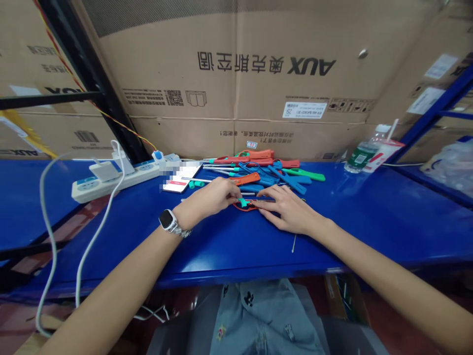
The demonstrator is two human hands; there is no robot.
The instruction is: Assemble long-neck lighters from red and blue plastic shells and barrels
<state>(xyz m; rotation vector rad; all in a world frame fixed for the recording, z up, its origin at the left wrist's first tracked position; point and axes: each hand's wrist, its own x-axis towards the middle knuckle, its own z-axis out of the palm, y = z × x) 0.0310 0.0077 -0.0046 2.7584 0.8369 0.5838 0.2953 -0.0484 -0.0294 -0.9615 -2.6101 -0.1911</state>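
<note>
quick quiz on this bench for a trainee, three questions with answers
1. True or false: the left hand has its fingers at a teal piece.
2. Which wrist wears the watch?
a) right
b) left
c) neither
3. Fill in the blank: beside the bottle stands a ____ with a straw in it.

Key: 1. True. 2. b. 3. Cup.
</note>
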